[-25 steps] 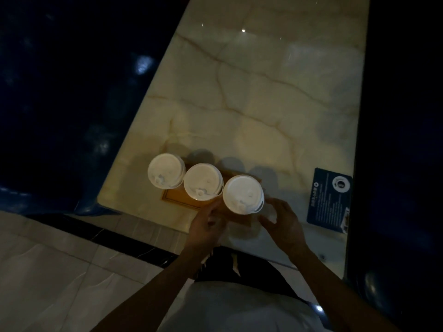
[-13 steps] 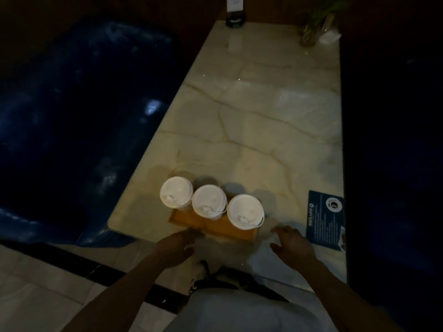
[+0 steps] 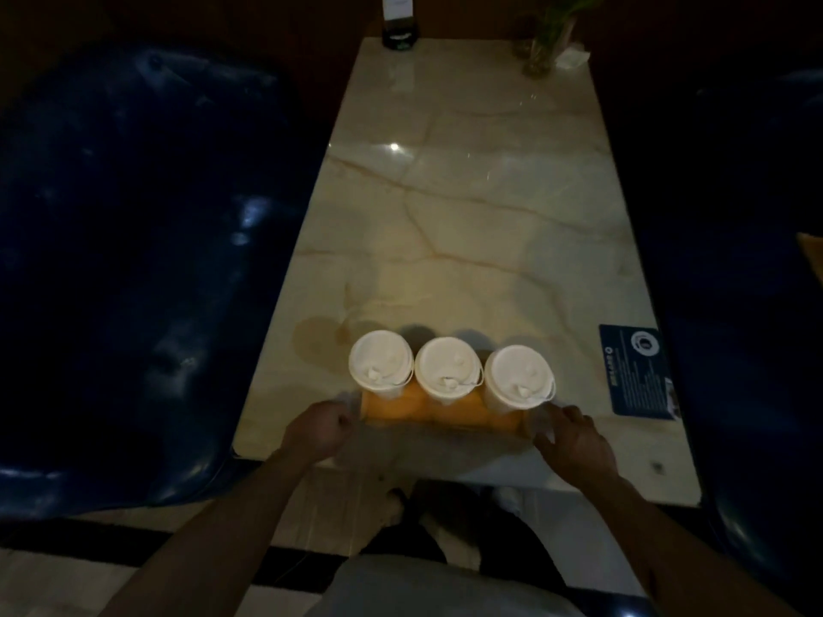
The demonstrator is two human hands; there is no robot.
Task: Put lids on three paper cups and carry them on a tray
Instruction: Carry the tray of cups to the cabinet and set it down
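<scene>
Cups: three paper cups stand in a single row on a small orange tray [image 3: 445, 416], each capped with a white lid. The left cup [image 3: 380, 362], middle cup [image 3: 447, 368] and right cup [image 3: 519, 377] sit nearly touching one another, upright, the row running along the tray's length. That tight row probably keeps the load centred between the two ends so it will balance when raised. The tray rests on the marble tabletop [image 3: 467, 224], near its front edge and directly before the person.

Left hand [image 3: 317, 431]: at the tray's left end, fingers curled inward; whether its grip has closed on the tray edge cannot be told in this dim light. Right hand [image 3: 574, 438]: at the tray's right end, fingers spread and reaching toward the corner below the right cup; contact with the tray is not clear.

Assessment: lidding appears complete; the step in hand is taking hold of both ends for the lift. One hand at each end suits a level carry. Tall cups on a narrow tray could tip if one end rises first.

Other items: a dark blue card [image 3: 637, 371] lies flat at the right edge of the tabletop; a plant in a glass [image 3: 541, 51] and a dark sign stand [image 3: 399, 24] sit at the far end.
</scene>
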